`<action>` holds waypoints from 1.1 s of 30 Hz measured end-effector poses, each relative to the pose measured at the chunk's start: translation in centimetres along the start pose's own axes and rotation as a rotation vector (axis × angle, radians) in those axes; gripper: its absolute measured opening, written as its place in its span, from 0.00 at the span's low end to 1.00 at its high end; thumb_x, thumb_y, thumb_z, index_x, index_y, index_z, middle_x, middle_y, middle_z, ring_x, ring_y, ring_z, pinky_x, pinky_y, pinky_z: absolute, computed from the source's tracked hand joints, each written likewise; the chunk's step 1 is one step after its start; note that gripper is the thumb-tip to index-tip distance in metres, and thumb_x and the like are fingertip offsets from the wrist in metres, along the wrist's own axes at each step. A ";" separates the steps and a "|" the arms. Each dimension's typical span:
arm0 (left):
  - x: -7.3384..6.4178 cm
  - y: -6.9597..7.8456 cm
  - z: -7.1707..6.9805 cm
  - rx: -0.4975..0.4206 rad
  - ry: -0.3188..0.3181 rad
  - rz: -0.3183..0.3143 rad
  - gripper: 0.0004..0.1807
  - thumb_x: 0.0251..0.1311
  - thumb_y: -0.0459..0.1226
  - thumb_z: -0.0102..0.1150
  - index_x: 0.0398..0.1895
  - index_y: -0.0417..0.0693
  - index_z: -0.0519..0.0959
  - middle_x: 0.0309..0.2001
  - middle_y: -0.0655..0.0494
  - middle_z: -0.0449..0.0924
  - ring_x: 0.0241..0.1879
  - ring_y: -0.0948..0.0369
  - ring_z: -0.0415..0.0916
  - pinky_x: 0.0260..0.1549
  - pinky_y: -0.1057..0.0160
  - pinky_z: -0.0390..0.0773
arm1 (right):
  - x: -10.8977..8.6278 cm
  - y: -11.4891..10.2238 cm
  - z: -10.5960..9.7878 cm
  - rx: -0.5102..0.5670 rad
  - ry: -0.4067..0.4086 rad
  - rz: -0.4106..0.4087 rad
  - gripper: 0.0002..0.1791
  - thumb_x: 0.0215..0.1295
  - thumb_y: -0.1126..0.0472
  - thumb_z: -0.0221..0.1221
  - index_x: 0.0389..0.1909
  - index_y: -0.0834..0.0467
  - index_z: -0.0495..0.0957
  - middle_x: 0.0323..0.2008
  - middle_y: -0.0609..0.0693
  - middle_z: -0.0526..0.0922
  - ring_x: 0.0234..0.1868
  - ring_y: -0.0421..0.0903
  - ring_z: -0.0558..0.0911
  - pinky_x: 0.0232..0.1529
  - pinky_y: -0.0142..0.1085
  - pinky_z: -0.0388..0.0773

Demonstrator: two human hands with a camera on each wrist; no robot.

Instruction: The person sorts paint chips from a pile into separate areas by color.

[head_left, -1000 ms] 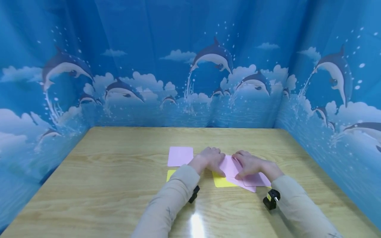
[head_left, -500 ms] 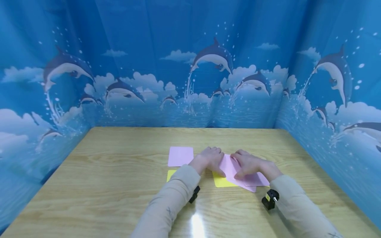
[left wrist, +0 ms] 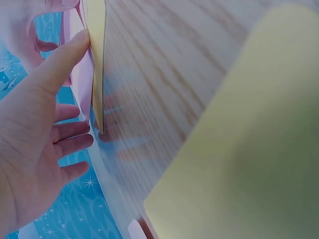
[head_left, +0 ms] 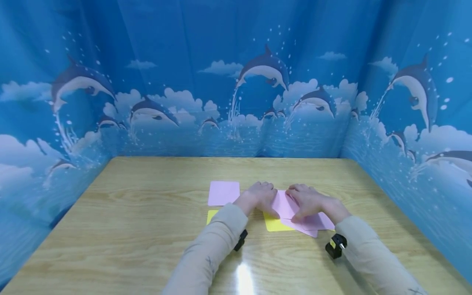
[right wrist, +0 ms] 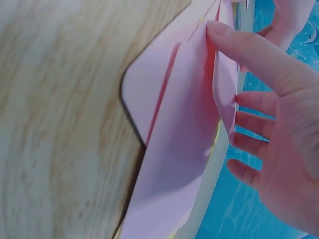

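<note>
Thin pink and yellow cards with rounded corners overlap on the right half of the table. Between my hands, a pink card (head_left: 283, 205) lies over a yellow card (head_left: 274, 223). My left hand (head_left: 259, 198) holds its left side, the thumb on the near edge and the fingertips toward the far corner. Across from it, my right hand (head_left: 309, 201) grips the same card's right side between thumb and fingers. In the right wrist view this card (right wrist: 225, 84) stands bent up from another pink card (right wrist: 179, 134) below it. More pink card shows beneath the right palm.
Left of my hands lies a separate pink card (head_left: 223, 193), with a yellow card (head_left: 211, 215) in front of it, partly hidden by my left sleeve. The wooden table (head_left: 147, 229) is bounded by a blue dolphin curtain (head_left: 184, 82) on three sides.
My hands stay almost in place on the pink card. Its far edge shifts very slightly away from me, and the right hand moves a touch to the left.
</note>
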State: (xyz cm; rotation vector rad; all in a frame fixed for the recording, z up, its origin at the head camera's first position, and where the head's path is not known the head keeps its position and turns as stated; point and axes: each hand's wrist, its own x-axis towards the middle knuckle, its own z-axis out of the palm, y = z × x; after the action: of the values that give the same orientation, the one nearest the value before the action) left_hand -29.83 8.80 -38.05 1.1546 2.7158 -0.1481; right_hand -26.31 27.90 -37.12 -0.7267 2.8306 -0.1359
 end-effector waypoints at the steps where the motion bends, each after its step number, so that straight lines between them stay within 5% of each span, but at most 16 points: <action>1: 0.0 0.0 0.0 0.001 0.000 0.002 0.46 0.48 0.68 0.54 0.65 0.49 0.65 0.62 0.54 0.65 0.61 0.58 0.61 0.62 0.58 0.57 | 0.0 0.0 0.0 -0.004 0.002 -0.001 0.47 0.42 0.43 0.68 0.61 0.65 0.65 0.61 0.63 0.63 0.62 0.62 0.60 0.58 0.62 0.56; 8: 0.0 -0.3 0.4 0.023 0.015 0.035 0.47 0.45 0.71 0.51 0.63 0.51 0.67 0.58 0.56 0.67 0.56 0.59 0.63 0.60 0.59 0.60 | -0.2 -0.2 0.1 0.026 0.008 0.001 0.46 0.42 0.46 0.69 0.60 0.66 0.66 0.60 0.64 0.63 0.60 0.62 0.63 0.57 0.58 0.60; 18: -0.7 -0.9 0.3 0.071 0.057 0.045 0.50 0.41 0.72 0.54 0.62 0.49 0.67 0.52 0.56 0.69 0.50 0.61 0.64 0.55 0.59 0.64 | 0.2 -0.5 -0.2 0.024 0.087 -0.107 0.40 0.42 0.43 0.68 0.53 0.64 0.70 0.52 0.56 0.71 0.53 0.55 0.69 0.53 0.50 0.68; 33: -4.8 -4.7 -0.3 0.072 0.075 -0.002 0.48 0.40 0.71 0.55 0.59 0.48 0.69 0.50 0.55 0.70 0.49 0.60 0.65 0.54 0.57 0.65 | 3.1 -4.3 -1.2 0.069 0.096 -0.199 0.39 0.43 0.47 0.66 0.55 0.64 0.68 0.56 0.58 0.69 0.55 0.55 0.68 0.53 0.48 0.68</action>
State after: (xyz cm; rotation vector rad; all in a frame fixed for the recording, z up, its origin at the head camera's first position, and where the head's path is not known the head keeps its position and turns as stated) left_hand -29.98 2.22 -36.66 1.2009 2.7985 -0.2087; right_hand -27.24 22.65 -35.96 -1.0101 2.8206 -0.3058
